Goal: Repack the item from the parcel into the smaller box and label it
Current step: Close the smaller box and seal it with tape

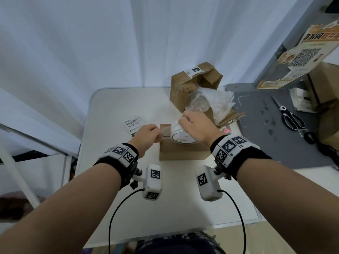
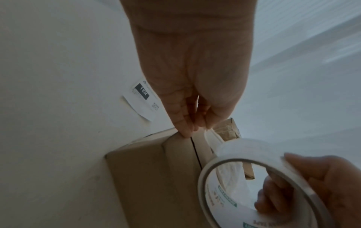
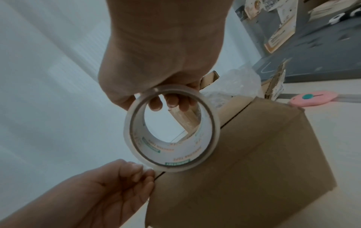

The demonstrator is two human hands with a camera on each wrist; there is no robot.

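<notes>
The smaller box [image 1: 183, 149] sits on the white table [image 1: 110, 110], its flaps closed, just in front of the opened parcel [image 1: 190, 85]. The right hand [image 1: 197, 125] grips the roll of clear tape [image 1: 180, 136] over the box top, fingers through the core, so that it can unroll. The left hand [image 1: 148, 135] pinches the free tape end at the box's left edge, probably to anchor it. The flap seam, the box's long axis, runs left to right; the tape follows it. The shipping label [image 1: 133, 124] lies left of the box, not yet stuck on.
</notes>
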